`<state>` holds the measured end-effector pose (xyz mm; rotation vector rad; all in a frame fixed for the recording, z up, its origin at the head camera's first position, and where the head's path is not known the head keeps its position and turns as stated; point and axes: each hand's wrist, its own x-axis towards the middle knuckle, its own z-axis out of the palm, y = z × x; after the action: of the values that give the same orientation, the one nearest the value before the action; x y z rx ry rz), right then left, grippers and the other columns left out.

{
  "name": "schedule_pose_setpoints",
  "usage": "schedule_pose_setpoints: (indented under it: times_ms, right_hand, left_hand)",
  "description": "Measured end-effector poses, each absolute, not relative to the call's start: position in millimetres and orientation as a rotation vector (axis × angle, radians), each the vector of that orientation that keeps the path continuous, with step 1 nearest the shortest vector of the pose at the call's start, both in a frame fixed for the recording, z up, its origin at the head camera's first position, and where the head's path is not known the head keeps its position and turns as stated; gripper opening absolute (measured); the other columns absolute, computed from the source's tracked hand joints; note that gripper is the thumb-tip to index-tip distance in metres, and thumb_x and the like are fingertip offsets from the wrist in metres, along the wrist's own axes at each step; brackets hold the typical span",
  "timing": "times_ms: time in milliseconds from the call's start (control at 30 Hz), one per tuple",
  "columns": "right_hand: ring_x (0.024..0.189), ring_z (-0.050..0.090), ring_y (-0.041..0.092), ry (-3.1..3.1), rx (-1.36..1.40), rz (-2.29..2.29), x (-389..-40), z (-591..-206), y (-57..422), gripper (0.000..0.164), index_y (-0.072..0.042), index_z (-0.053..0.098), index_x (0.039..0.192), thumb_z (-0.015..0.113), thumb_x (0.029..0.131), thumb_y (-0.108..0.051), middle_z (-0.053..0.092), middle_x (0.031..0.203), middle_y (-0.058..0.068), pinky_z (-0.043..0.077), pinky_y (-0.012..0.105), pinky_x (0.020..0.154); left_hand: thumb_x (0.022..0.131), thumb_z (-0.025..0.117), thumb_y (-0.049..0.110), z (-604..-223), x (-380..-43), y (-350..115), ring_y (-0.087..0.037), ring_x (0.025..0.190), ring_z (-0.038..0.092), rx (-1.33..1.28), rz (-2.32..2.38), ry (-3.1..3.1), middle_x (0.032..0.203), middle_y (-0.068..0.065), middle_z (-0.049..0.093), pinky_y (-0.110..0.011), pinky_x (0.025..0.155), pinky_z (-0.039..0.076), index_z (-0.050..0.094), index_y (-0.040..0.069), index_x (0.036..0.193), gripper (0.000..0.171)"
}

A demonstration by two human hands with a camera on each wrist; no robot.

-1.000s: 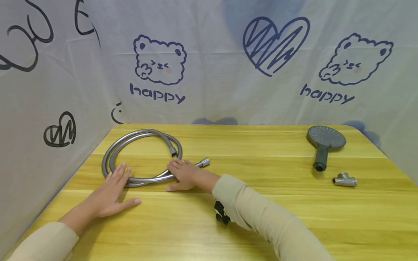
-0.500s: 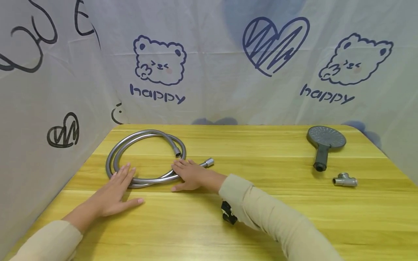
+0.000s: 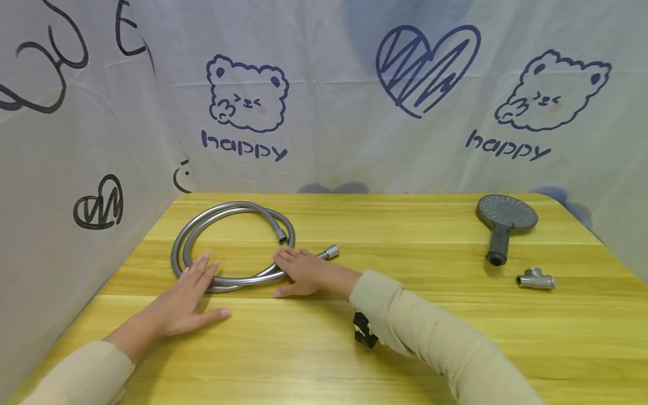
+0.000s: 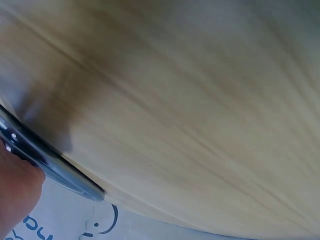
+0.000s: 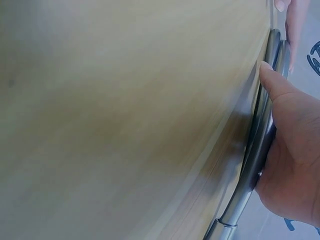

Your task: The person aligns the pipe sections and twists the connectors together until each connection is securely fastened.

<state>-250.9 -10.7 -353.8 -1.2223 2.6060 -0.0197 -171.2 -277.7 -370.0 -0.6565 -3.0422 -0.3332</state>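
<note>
A grey metallic shower hose (image 3: pixel 194 225) lies coiled on the left half of the table, with one end fitting inside the loop and the other (image 3: pixel 331 251) sticking out to the right. My left hand (image 3: pixel 187 301) rests on the coil's near left part, fingers straight and thumb spread. On the near right part lies my right hand (image 3: pixel 304 273), its fingers extended over the hose (image 5: pixel 255 155) and its thumb apart. The left wrist view catches only part of the left hand (image 4: pixel 17 187) beside the hose (image 4: pixel 55 162). The palms' undersides are hidden in the head view.
A dark grey shower head (image 3: pixel 506 216) lies face up at the far right of the wooden table (image 3: pixel 405 236). Nearer than it sits a small metal tee fitting (image 3: pixel 535 279). White cloth walls (image 3: pixel 329 112) with drawings stand behind and at the sides.
Both hands have slid a little to the right, and the coiled hose has shifted right with them. The shower head and the tee fitting have stayed put.
</note>
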Motion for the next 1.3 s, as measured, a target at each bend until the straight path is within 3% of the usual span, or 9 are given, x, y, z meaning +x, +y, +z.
schedule_pose_setpoints:
  times_ms: [1300]
  right_hand:
    - [0.145,0.005,0.025,2.563,-1.237,-0.095,-247,-355,29,0.08,-0.007,0.012,0.149,0.047,0.092,-0.052,0.008,0.157,0.011,0.009,0.042,0.118]
  left_hand:
    - [0.083,0.055,0.058,-366,-170,-250,-0.046,0.139,0.009,-0.713,-0.347,-3.082,0.153,-0.027,0.008,-0.057,0.112,0.014,0.019,0.002,0.147,0.093]
